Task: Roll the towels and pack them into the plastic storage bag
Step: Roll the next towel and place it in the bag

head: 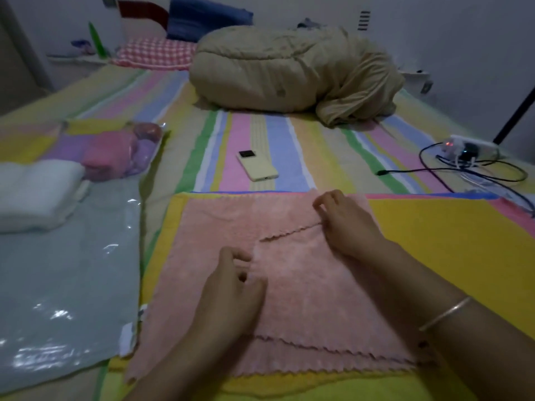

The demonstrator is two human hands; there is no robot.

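Note:
A pink towel (304, 299) lies flat on a yellow cloth (451, 241) on the bed, with one flap folded over its middle. My left hand (231, 287) pinches the flap's left edge with curled fingers. My right hand (347, 224) pinches the flap's far right corner. To the left lies the clear plastic storage bag (66, 270). Pink and purple rolled towels (115, 154) sit inside its far end. A white rolled towel (37, 192) rests at the bag; I cannot tell whether it is inside or on top.
A pale yellow phone (257, 166) lies on the striped sheet beyond the towel. A bundled beige duvet (289, 73) fills the far middle. A power strip with cables (469, 151) lies at the right. A checked pillow (153, 53) lies at the far left.

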